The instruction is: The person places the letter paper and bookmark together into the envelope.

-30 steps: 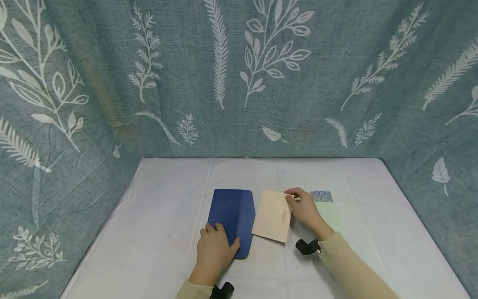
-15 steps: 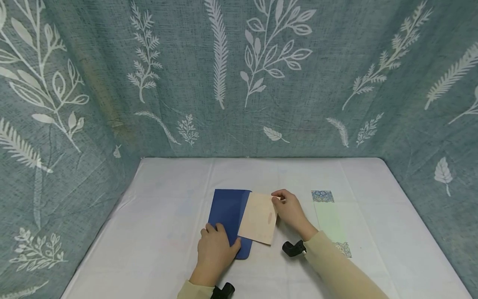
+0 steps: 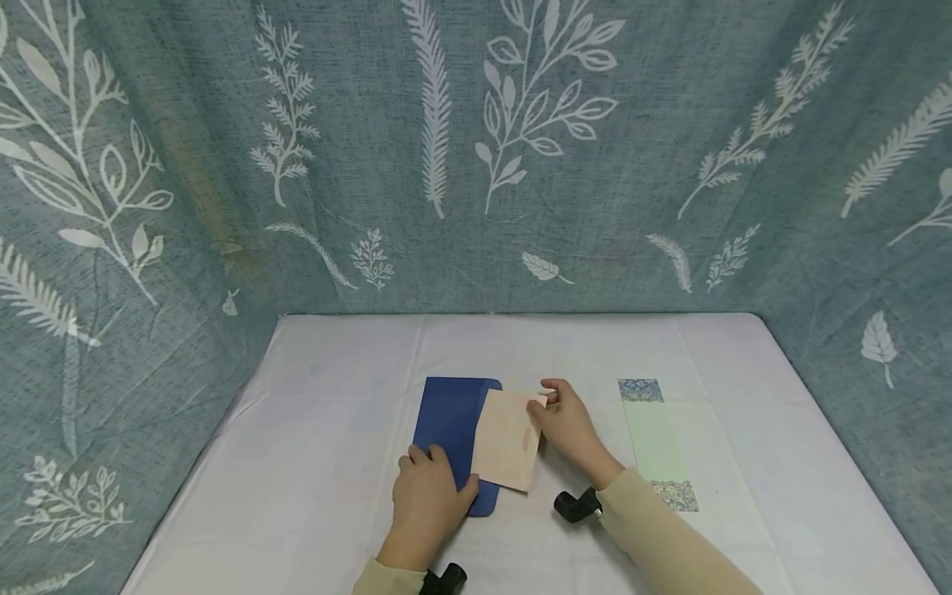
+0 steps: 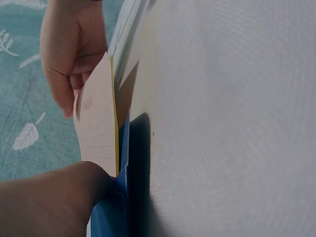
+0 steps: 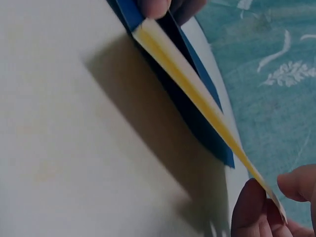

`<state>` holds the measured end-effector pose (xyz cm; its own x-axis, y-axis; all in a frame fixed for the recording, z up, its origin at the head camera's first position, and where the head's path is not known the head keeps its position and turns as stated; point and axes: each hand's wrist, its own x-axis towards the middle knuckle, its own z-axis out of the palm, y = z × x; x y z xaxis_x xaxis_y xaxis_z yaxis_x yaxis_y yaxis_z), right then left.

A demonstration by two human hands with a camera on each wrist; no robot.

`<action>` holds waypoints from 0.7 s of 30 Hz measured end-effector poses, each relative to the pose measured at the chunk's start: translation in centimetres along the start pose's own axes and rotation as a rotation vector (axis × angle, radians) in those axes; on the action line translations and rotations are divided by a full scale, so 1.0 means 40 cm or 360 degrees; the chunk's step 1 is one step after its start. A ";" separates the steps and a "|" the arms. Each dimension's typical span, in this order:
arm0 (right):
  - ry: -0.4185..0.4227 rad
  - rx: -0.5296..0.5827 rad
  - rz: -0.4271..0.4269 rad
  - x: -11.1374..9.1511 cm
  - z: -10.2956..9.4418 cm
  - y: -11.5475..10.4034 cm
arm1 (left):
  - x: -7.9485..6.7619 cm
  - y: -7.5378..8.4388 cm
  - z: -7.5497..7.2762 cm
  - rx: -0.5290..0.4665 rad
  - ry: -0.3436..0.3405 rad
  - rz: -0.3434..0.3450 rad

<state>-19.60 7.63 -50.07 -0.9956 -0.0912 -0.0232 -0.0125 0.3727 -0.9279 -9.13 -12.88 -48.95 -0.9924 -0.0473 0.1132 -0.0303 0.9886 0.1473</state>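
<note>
A dark blue envelope (image 3: 446,413) lies on the table with its flap side to the right. My left hand (image 3: 427,500) holds its lower part, thumb at the mouth. My right hand (image 3: 568,430) pinches a cream card (image 3: 509,438) by its upper right corner. This card slants over the flap, with its left edge at the envelope's mouth. In the left wrist view the card (image 4: 96,123) shows faint printed lines and a reddish mark. Seen from the right wrist, its yellow underside runs along the gaping envelope (image 5: 212,148), close to the left thumb.
To the right lies a pale green paper strip (image 3: 654,442) with a blue patterned band at the top and a grey patterned one at the bottom. White cloth covers the table (image 3: 335,430). A teal leaf-print curtain (image 3: 461,273) hangs behind and at both sides.
The right hand has carried the card leftward from beside the envelope until it overlaps the flap, then slightly lower. The left hand has stayed on the envelope. The green strip has come into fuller view.
</note>
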 end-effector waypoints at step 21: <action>-0.0072 -0.0218 -0.0131 -0.096 0.022 -0.032 | 0.000 0.003 0.003 0.0025 -0.0042 -0.0011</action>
<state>-15.67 6.68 -49.15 -0.9855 -0.1670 0.0315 -0.1098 0.4844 -0.8679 -9.16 -12.75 -49.04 -0.9950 -0.0507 0.0860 -0.0390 0.9904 0.1327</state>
